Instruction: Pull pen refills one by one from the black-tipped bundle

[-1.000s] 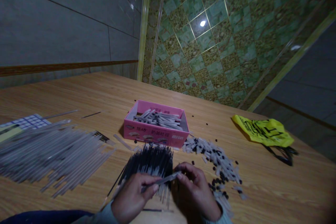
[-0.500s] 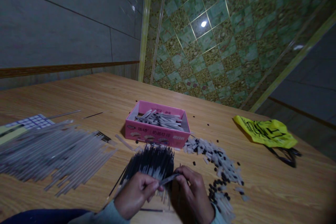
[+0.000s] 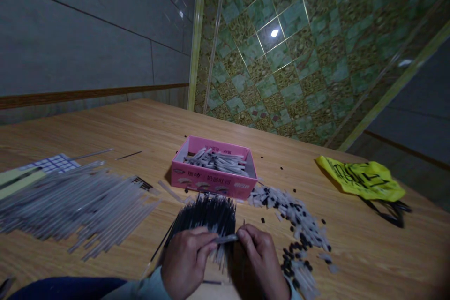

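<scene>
Between my hands lies a short, greyish translucent tube [image 3: 227,239], nearly level. My left hand [image 3: 188,260] is closed, pinching the tube's left end between thumb and forefinger. The fingertips of my right hand [image 3: 262,258] are pinched at its right end. A thin dark stick [image 3: 243,221] pokes up by the right fingertips; whether they grip it too, I cannot tell. Just beyond and under the hands is a dense bundle of thin black-ended sticks [image 3: 207,211]. Behind it stands a pink box [image 3: 214,180] holding many short grey-white tubes [image 3: 225,161].
Long clear tubes [image 3: 105,211] lie heaped at left, near a checked cloth [image 3: 58,164]. To the right are small clear sleeves [image 3: 302,215] and black caps [image 3: 295,253]. A yellow bag [image 3: 365,180] rests far right on the wooden table [image 3: 369,253]; tiled walls stand behind.
The tube between my hands has turned from slanted to nearly level. My left hand has rolled over, its back now more toward the camera. The view has shifted slightly.
</scene>
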{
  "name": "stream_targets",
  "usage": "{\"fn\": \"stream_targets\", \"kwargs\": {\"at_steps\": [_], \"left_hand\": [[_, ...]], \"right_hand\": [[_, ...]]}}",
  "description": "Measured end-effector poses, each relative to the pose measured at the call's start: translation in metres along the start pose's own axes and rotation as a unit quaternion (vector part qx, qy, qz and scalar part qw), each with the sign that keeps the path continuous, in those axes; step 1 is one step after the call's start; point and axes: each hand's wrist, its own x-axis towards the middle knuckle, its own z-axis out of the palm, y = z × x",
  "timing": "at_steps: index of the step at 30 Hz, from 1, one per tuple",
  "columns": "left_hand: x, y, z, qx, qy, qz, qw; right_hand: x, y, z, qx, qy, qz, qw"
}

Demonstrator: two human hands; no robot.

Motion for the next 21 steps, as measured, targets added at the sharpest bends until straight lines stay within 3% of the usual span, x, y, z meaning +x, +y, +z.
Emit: {"fn": "stream_targets", "kwargs": {"at_steps": [3,6,9,12,14,21], "left_hand": [[0.004,-0.003,-0.004,0.023,-0.023,-0.007,0.999],[0.011,-0.018,-0.018,0.092,0.032,-0.049,0.994],[0.016,-0.042,-0.035,0.222,0.073,-0.177,0.956],[0.017,-0.065,-0.049,0.317,0.045,-0.306,0.897],[0.015,-0.077,-0.054,0.342,0.018,-0.350,0.872],[0.010,-0.090,-0.057,0.344,-0.024,-0.382,0.857]], "right_hand": [[0.002,0.003,0.001,0.077,0.026,0.041,0.996],[0.006,0.009,-0.003,0.135,0.080,0.068,0.985],[0.008,0.016,-0.008,0.177,0.119,0.086,0.973],[0.008,0.020,-0.009,0.206,0.133,0.094,0.965],[0.007,0.020,-0.008,0.209,0.135,0.094,0.964],[0.007,0.015,-0.009,0.214,0.123,0.096,0.964]]}}
